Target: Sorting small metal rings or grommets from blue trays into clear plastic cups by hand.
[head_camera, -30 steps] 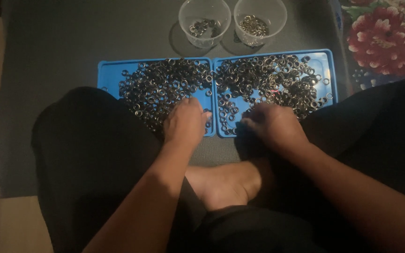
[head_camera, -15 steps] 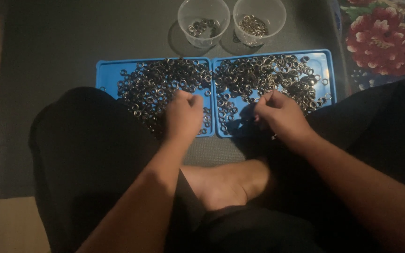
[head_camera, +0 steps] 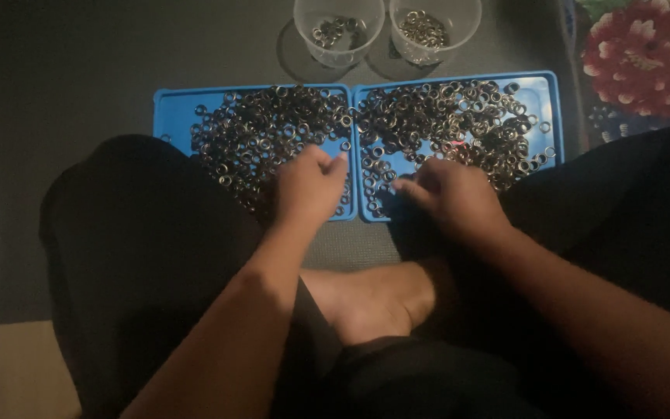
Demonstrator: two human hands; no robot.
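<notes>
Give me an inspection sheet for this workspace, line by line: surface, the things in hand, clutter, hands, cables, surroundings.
Surface: dark grey mat on the floor, dimly lit.
Things in hand: left blue tray and right blue tray side by side, both heaped with small metal rings; two clear plastic cups behind them, each holding a few rings.
Clutter: nothing seen.
Hands: left hand over the near edge of the left tray, fingers curled; right hand over the near edge of the right tray, fingertips at the rings. Whether either pinches a ring cannot be told.
Cables: nothing seen.
Surroundings: floral cloth at right; the person sits cross-legged in dark clothes, a bare foot below the hands.
</notes>
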